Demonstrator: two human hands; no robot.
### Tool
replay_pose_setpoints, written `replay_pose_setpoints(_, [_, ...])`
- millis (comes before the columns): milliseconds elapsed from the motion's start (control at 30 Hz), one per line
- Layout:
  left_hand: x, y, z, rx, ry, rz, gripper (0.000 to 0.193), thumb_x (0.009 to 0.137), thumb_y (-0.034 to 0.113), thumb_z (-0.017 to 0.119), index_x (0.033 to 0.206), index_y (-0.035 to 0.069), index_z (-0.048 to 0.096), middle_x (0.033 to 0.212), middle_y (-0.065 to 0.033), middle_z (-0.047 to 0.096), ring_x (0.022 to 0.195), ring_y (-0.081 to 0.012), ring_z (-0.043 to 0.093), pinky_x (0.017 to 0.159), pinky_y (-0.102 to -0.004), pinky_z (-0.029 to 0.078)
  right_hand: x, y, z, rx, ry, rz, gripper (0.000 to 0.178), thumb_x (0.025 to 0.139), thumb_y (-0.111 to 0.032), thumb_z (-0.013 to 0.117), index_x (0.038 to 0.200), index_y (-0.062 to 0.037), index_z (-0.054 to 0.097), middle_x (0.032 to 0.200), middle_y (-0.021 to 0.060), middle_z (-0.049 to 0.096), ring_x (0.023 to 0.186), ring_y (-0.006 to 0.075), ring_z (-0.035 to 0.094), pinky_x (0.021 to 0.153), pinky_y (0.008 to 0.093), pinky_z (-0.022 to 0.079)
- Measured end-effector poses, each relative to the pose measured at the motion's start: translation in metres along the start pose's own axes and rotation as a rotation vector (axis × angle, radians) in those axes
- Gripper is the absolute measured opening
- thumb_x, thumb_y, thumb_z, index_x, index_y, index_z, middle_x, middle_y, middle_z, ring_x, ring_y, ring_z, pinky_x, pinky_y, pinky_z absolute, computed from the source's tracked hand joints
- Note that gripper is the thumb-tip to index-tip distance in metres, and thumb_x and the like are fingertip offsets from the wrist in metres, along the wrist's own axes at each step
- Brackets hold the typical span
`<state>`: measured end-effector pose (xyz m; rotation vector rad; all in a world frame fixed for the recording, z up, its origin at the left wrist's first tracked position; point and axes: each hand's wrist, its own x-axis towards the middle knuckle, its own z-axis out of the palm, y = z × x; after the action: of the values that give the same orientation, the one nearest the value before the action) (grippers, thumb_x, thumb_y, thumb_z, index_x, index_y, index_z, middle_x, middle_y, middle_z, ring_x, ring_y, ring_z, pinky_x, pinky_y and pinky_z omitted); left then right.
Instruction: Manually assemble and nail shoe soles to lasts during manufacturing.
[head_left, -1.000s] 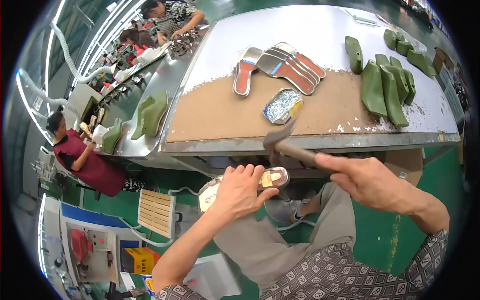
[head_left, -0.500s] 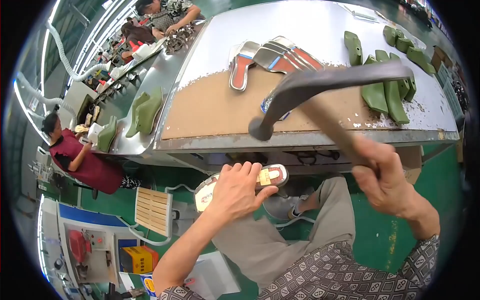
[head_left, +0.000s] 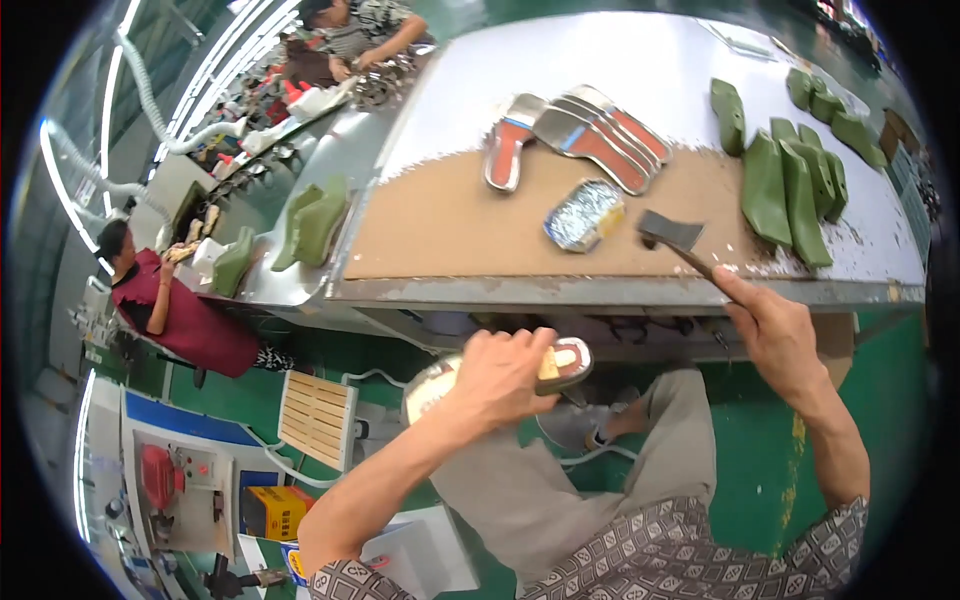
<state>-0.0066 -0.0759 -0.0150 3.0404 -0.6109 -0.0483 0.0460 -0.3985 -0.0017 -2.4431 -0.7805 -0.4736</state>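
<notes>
Over my lap, my left hand is closed across the middle of a shoe last with a pale insole and a reddish heel part facing up. Its toe end sticks out to the left of my fingers and its heel end to the right. My right hand grips the handle of a hammer, whose dark head is low over the brown board near the table's front edge; whether it touches cannot be told. Left of the hammer head lies a crinkled silver-and-yellow packet. Several red-and-grey insoles are fanned out behind it.
Green shoe lasts stand at the table's right, more green lasts on the metal bench at left. A co-worker in dark red sits at left; another person works farther back. A slatted seat is at lower left.
My right hand has brought the hammer from raised in front of me down to the board. My left hand keeps hold of the shoe last, its fingers now more bunched.
</notes>
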Motion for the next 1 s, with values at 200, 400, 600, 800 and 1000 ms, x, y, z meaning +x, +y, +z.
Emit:
replay_pose_setpoints(200, [0.016, -0.046, -0.077, -0.514, 0.439, -0.338, 0.061, 0.071, 0.034, 0.077, 0.117, 0.004, 0.051, 0.091, -0.0126, 0.066, 0.083, -0.025, 0.065, 0.077, -0.0344, 0.051, -0.028, 0.09, -0.003, -0.549, -0.038, 0.16, 0.045, 0.081, -0.004, 0.062, 0.125, -0.0121, 0.056, 0.09, 0.0105, 0.055, 0.086, 0.0307, 0.055, 0.076, 0.0418, 0.044])
replay_pose_setpoints(400, [0.007, -0.194, -0.047, -0.931, 1.149, -0.599, 0.052, 0.073, 0.027, 0.081, 0.107, -0.003, 0.055, 0.099, -0.0102, 0.063, 0.088, -0.0187, 0.06, 0.079, -0.031, 0.048, -0.027, 0.113, 0.034, -0.494, 0.099, 0.041, 0.043, 0.083, 0.001, 0.055, 0.125, -0.0037, 0.053, 0.101, 0.0135, 0.054, 0.094, 0.0324, 0.051, 0.084, 0.0419, 0.042])
replay_pose_setpoints(600, [0.02, -0.254, 0.035, -0.575, 0.816, -1.034, 0.054, 0.07, 0.026, 0.08, 0.108, -0.005, 0.058, 0.099, -0.0143, 0.065, 0.094, -0.0221, 0.061, 0.083, -0.0331, 0.047, -0.022, 0.114, 0.054, -0.579, 0.042, 0.042, 0.044, 0.085, 0.001, 0.046, 0.129, -0.0022, 0.049, 0.109, 0.0143, 0.053, 0.098, 0.0328, 0.051, 0.088, 0.0415, 0.041])
replay_pose_setpoints(800, [0.055, -0.271, 0.022, -0.456, 0.764, -1.047, 0.056, 0.072, 0.039, 0.074, 0.11, -0.001, 0.062, 0.107, -0.0213, 0.065, 0.102, -0.0354, 0.061, 0.089, -0.0412, 0.046, -0.026, 0.112, 0.044, -0.619, -0.01, 0.094, 0.044, 0.087, -0.001, 0.043, 0.131, -0.0012, 0.047, 0.115, 0.0158, 0.054, 0.104, 0.0341, 0.051, 0.092, 0.0414, 0.04])
replay_pose_setpoints(1000, [0.065, -0.3, 0.024, -0.289, 0.778, -1.147, 0.066, 0.076, 0.047, 0.07, 0.118, -0.002, 0.058, 0.114, -0.0237, 0.063, 0.11, -0.0404, 0.057, 0.095, -0.0442, 0.044, -0.023, 0.102, 0.031, -0.624, -0.02, 0.114, 0.045, 0.085, 0.0, 0.043, 0.13, -0.0007, 0.047, 0.115, 0.0166, 0.054, 0.104, 0.0349, 0.051, 0.092, 0.0425, 0.04])
